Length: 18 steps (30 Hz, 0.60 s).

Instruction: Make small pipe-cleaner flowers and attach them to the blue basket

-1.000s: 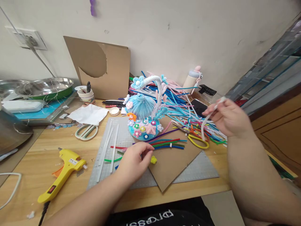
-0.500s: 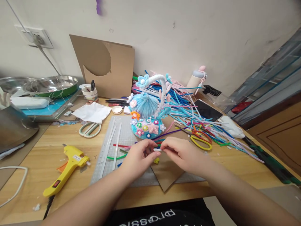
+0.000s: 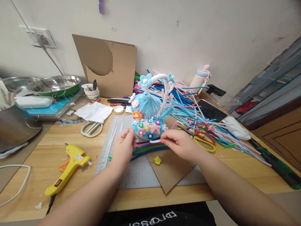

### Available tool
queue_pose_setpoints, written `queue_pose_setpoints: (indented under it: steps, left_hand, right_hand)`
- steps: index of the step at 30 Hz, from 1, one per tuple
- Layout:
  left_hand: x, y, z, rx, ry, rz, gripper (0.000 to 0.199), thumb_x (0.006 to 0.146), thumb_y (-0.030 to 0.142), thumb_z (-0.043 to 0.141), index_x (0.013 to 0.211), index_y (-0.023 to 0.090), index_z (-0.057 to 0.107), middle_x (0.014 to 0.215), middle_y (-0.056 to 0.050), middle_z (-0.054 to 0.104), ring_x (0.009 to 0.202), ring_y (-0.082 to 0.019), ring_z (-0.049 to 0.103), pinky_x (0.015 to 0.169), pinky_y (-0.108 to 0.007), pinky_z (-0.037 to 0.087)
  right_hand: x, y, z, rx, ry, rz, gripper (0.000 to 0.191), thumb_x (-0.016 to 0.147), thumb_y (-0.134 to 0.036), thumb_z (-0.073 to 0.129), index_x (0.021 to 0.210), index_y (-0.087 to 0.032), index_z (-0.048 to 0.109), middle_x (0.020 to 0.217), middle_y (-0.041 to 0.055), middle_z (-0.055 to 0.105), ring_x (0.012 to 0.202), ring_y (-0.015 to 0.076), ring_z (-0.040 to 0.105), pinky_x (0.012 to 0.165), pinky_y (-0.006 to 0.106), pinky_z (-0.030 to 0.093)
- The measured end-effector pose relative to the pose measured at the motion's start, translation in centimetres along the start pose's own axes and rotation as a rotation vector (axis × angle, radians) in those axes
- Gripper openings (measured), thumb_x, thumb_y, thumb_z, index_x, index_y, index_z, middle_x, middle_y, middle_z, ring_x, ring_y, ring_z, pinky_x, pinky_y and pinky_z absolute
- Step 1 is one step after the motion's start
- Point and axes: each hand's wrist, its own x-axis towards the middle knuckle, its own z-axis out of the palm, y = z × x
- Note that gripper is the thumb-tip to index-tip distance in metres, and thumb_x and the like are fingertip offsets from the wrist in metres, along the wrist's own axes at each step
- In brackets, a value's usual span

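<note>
Between the thumb and fingers of my right hand (image 3: 180, 142) is a short white pipe cleaner (image 3: 154, 141), its free end pointing left. My left hand (image 3: 123, 146) is apart from it, fingers closed in a pinch; what it holds, if anything, is hidden. Just beyond both hands stands a blue fuzzy basket (image 3: 148, 106) with a white arched handle, covered in small colourful flowers and a pink star. Several coloured pipe cleaners (image 3: 147, 148) lie in front of it. A small yellow flower (image 3: 157, 160) rests on a cardboard piece (image 3: 172, 169) over the grey cutting mat (image 3: 136, 175).
A yellow glue gun (image 3: 70, 169) lies at the left, below pale-handled scissors (image 3: 92, 129) and a white cloth (image 3: 94, 112). Yellow-handled scissors (image 3: 205, 144) lie at the right. Behind are a pipe cleaner pile (image 3: 181, 100), a black phone (image 3: 211, 110) and upright cardboard (image 3: 124, 69).
My hands have moved apart, the left one going left and slightly up. The white pipe cleaner stays in my right hand, and the yellow flower shows fully. The view has shifted slightly.
</note>
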Motion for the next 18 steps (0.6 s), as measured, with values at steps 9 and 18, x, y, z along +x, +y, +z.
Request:
queue_pose_setpoints:
  steps: [9,18]
  left_hand:
    - [-0.82,-0.16,0.84,0.557,-0.355,0.468,0.012,0.086,0.023,0.054,0.087,0.020,0.065,0.087,-0.004,0.064,0.082,-0.018,0.058,0.074,-0.029,0.044]
    - [-0.43,-0.54,0.51,0.631,-0.363,0.595,0.011,0.088,0.020,0.054,0.090,0.020,0.065,0.092,-0.004,0.067,0.090,-0.018,0.060,0.080,-0.030,0.046]
  right_hand:
    - [-0.61,-0.78,0.11,-0.090,0.003,0.018,0.012,0.089,-0.022,0.052,0.083,-0.019,0.062,0.077,0.0012,0.065,0.066,0.0139,0.055,0.060,0.024,0.035]
    - [-0.81,-0.43,0.03,-0.037,-0.041,0.067,0.012,0.087,-0.022,0.052,0.078,-0.019,0.060,0.064,-0.0035,0.057,0.057,0.0104,0.048,0.054,0.022,0.030]
